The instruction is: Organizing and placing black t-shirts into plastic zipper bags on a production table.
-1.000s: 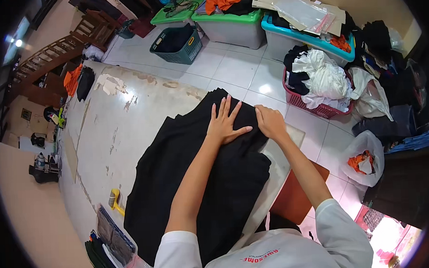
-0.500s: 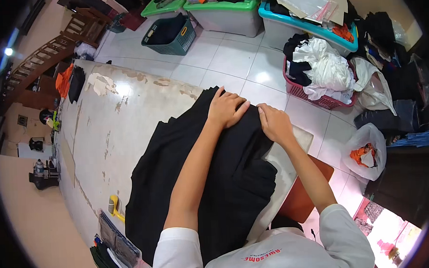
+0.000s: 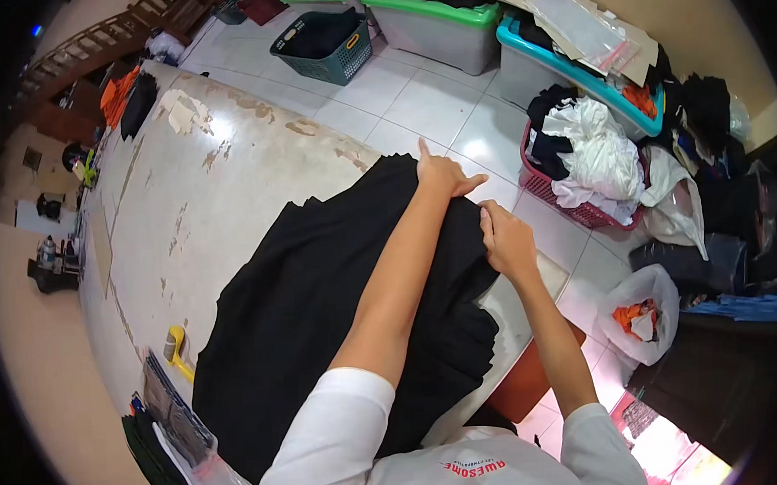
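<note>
A large piece of black fabric (image 3: 322, 306) lies spread over the pale table, its far edge ragged. My left hand (image 3: 442, 177) rests at the fabric's far right edge, with thumb and one finger spread wide; its other fingers are partly hidden. A short way to its right, my right hand (image 3: 510, 241) is closed at the same edge, fingers curled round the cloth and thumb on top. On the table's left part lies a yellow-handled tool like a lint roller (image 3: 176, 351).
The worn table (image 3: 154, 244) has peeling patches. Plastic-wrapped folded cloth (image 3: 174, 399) sits at its near left. On the tiled floor stand a green basket (image 3: 337, 64), lidded bins (image 3: 440, 36), a red basket (image 3: 549, 188) of white cloth and a bag of orange scraps (image 3: 665, 313).
Both hands have moved slightly right and down along the fabric edge. My left hand's fingers have spread apart. The whole view has shifted a little.
</note>
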A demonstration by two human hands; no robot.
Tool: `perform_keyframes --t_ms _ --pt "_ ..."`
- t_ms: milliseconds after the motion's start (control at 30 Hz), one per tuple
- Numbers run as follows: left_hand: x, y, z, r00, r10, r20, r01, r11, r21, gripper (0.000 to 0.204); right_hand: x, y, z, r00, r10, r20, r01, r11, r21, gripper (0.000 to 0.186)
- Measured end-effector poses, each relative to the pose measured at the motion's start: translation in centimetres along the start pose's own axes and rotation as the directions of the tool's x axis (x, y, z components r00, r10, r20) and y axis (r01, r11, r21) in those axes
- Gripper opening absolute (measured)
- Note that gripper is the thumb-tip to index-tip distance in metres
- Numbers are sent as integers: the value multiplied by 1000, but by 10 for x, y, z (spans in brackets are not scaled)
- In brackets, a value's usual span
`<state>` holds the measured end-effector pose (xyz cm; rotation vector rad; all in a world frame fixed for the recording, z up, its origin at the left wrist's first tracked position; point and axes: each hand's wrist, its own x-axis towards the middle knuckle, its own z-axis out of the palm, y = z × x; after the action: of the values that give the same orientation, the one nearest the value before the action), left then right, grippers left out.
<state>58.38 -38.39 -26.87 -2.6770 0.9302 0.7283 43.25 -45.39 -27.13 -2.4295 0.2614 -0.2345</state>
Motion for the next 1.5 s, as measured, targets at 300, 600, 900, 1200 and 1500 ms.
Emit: perform_keyframes --t_ms 300,600,900,1200,1500 --pt "-125 -8 -7 772 -148 -619 -90 937 -336 86 0 1 -5 1000 7 15 -6 999 -33 22" --pt "-139 -22 37 902 -409 -141 342 874 -347 125 -2 -9 0 1000 -5 2 5 998 -56 24" --pt "-99 -34 39 830 -436 -347 253 850 -463 116 -8 -8 4 999 -4 -38 -1 990 -139 24" --pt "-122 -47 27 838 -512 -190 112 502 -858 106 -9 -11 10 999 -41 -33 35 987 -154 30" --pt "-363 64 161 669 -535 -515 228 808 -543 73 -17 -1 14 999 -34 5 35 981 -192 31"
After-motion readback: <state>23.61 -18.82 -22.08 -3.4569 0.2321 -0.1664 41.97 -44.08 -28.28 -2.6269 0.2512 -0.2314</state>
